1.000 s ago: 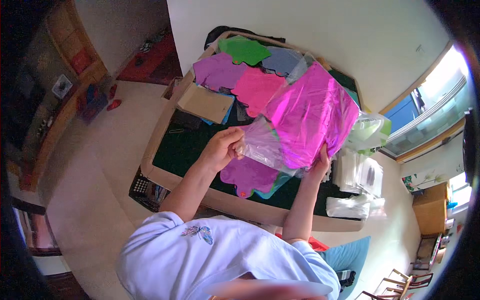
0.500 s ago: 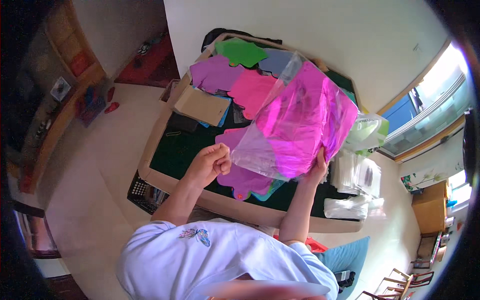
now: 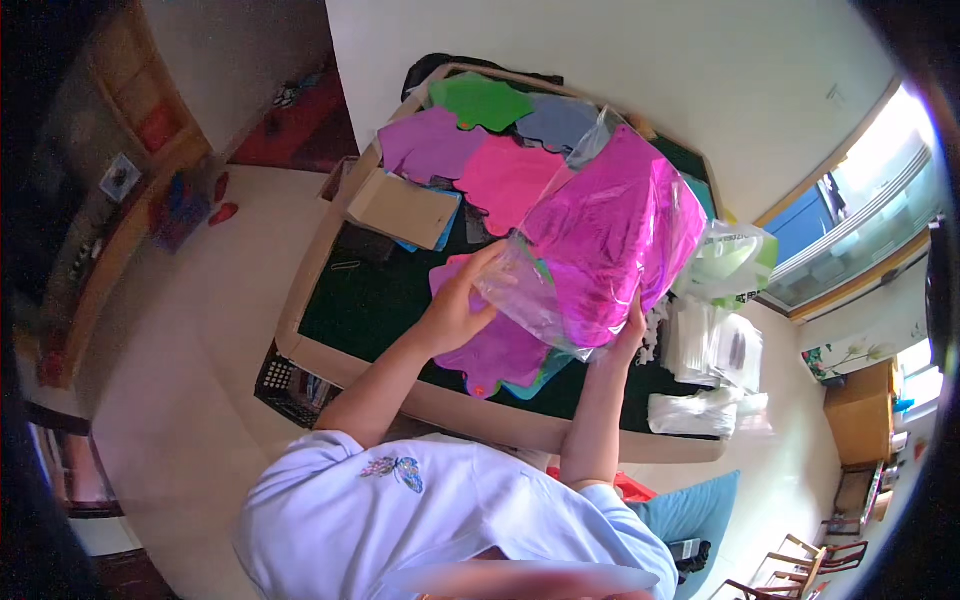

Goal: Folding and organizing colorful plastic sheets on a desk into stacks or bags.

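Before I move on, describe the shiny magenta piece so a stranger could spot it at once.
Find the dark green tabletop. Over its right half, the right hand grips clear plastic while the left hand touches its left edge; the magenta piece is inside. Unlike the duller pink piece and purple piece to its left, it shines.

Dark printed lettering point(image 3: 748, 297), too small to read surely, stands on the white-and-green plastic bag point(image 3: 732, 262).

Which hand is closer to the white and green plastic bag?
Right. The right hand is left of the plastic bag and nearer the person's body; the left hand is much farther left, past the shiny magenta sheet.
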Demonstrator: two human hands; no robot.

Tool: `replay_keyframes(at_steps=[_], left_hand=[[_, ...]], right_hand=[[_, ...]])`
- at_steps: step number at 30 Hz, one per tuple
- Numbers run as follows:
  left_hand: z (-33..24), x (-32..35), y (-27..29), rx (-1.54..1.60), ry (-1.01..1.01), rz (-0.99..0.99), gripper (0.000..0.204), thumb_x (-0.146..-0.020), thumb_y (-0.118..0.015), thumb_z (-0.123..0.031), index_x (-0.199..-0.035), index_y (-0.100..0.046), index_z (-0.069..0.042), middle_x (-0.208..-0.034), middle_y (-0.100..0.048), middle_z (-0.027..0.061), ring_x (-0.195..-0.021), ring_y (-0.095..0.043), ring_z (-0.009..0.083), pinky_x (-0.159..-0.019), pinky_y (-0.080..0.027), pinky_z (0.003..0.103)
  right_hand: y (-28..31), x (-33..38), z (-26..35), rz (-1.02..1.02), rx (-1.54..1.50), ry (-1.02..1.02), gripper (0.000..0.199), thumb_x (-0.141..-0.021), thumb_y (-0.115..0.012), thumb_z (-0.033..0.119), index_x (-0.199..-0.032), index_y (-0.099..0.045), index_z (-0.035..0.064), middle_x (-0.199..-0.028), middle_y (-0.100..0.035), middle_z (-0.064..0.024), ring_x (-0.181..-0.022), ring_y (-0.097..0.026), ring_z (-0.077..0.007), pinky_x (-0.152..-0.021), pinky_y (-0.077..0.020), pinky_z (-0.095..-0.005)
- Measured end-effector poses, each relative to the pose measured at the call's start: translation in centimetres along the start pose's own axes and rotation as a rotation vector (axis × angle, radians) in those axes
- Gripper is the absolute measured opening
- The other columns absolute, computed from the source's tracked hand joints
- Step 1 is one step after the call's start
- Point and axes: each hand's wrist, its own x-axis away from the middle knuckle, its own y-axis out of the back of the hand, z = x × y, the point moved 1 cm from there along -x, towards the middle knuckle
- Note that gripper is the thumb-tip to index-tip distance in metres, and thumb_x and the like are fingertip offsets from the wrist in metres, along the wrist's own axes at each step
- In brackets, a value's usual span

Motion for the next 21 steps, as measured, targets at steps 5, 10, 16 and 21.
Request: replay_keyframes(at_steps=[5,10,16,21], left_hand=[[0.1,-0.8,1.0,0.425,0.262,-0.003,0.058,-0.077,-0.062,0.0,-0.13,-0.037,-0.006,-0.108,-0.06,0.0082,-0.097,-0.058,0.0164,-0.086,-0.044,0.031],[0.6,-0.4,1.6,0.182,0.251,0.136,0.047,-0.078,-0.061,0.001,-0.122,-0.048,-0.005,-0.098,-0.064,0.0045,-0.094,-0.059,0.0149,-0.086,-0.044,0.029],[0.9,-0.6,2.8,0.22,0.172,-0.053,0.045,-0.076,-0.061,0.004,-0.119,-0.051,-0.005,-0.103,-0.062,0.0041,-0.094,-0.058,0.0129,-0.084,-0.045,0.027],[1.0,-0.2,4.2,-0.152,0.116,-0.012,0.054,-0.074,-0.06,0.006,-0.125,-0.045,-0.007,-0.103,-0.062,0.009,-0.089,-0.06,0.0153,-0.077,-0.048,0.028]], right_hand=[[1.4,-0.7,-0.6,0.078,-0.031,-0.046,0.043,-0.087,-0.047,0.025,-0.124,-0.044,0.0024,-0.12,-0.051,-0.0149,-0.108,-0.052,-0.029,-0.092,-0.041,-0.0445],[1.1,-0.8,-1.4,0.05,0.035,-0.024,0.045,-0.086,-0.047,0.024,-0.125,-0.043,0.0021,-0.122,-0.05,-0.0146,-0.109,-0.051,-0.0291,-0.094,-0.0393,-0.0445],[-1.0,-0.5,-1.6,0.021,0.015,-0.021,0.04,-0.086,-0.055,0.022,-0.119,-0.047,0.0006,-0.107,-0.058,-0.0117,-0.094,-0.058,-0.0244,-0.082,-0.0481,-0.0385],[-1.0,-0.5,-2.1,0.021,0.013,-0.013,0.041,-0.086,-0.055,0.022,-0.12,-0.046,0.0012,-0.108,-0.058,-0.0115,-0.095,-0.058,-0.0239,-0.081,-0.0481,-0.0383]])
